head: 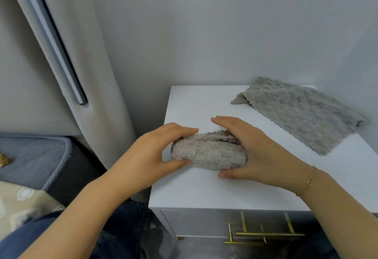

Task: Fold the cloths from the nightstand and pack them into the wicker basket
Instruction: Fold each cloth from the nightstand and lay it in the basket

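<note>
Bundle [208, 152] sits on the nightstand [204, 189] near its front-left corner, long axis running left-right, folded into a fat roll with the scalloped edge showing along the far top. Left hand [157, 148] caps the left end, fingers curled over the top, thumb underneath at the near side. Right hand [251, 152] caps the right end, fingers arched over the far edge, thumb low on the near side (bracelet on that wrist). So both grip it, one per end, neither clearly nearer. Whether it's lifted off the top or only pressed against it, can't tell from this angle. Second cloth [306, 115] lies spread flat, well apart at the back right, nearer the right hand. Basket isn't in view, so the carry direction is unknown; I'd guess the next move is a lift straight up.
</note>
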`<move>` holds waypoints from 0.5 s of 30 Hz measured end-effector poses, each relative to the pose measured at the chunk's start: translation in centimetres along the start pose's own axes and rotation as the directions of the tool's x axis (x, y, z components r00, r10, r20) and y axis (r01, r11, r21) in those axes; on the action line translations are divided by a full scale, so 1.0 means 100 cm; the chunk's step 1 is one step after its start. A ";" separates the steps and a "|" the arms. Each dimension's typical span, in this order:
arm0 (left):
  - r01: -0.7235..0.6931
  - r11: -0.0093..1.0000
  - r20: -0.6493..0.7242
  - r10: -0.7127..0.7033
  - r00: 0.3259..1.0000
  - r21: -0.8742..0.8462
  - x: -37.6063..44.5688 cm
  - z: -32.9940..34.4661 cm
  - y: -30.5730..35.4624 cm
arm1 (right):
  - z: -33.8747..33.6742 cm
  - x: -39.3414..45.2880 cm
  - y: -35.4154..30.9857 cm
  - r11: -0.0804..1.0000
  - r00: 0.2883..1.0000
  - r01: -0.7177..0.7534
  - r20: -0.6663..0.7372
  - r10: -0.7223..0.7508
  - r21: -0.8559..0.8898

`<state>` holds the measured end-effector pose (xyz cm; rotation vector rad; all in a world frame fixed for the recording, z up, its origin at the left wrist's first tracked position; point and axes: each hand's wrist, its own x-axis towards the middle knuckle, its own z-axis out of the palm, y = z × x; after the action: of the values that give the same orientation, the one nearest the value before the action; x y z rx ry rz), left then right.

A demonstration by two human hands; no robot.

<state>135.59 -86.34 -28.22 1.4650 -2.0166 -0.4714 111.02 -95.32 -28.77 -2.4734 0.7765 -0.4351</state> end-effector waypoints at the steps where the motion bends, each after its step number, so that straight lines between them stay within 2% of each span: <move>1: -0.023 1.000 0.010 0.023 1.000 0.015 0.002 0.001 0.002 | 0.001 0.000 0.000 1.000 1.000 0.014 -0.012 -0.014 -0.014; 6: -0.062 0.998 0.036 0.062 0.997 -0.005 0.008 0.006 0.007 | -0.004 -0.010 0.007 0.992 0.998 0.017 -0.057 -0.024 -0.125; 9: -0.012 0.998 0.036 0.015 0.999 -0.069 0.013 0.009 0.012 | -0.009 -0.019 0.006 0.985 0.997 0.019 -0.070 -0.031 -0.169; 12: 0.055 0.980 0.042 -0.047 0.998 -0.192 0.021 0.007 0.021 | -0.016 -0.027 0.003 0.997 0.996 -0.019 -0.083 0.013 -0.072; 15: 0.108 0.927 0.036 -0.102 0.994 -0.359 0.033 0.009 0.031 | -0.019 -0.037 -0.003 0.985 0.984 -0.094 -0.136 0.114 0.145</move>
<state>132.07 -88.49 -26.21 1.3441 -1.7521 -0.8531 107.34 -93.61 -27.58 -2.2809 0.8984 -0.6127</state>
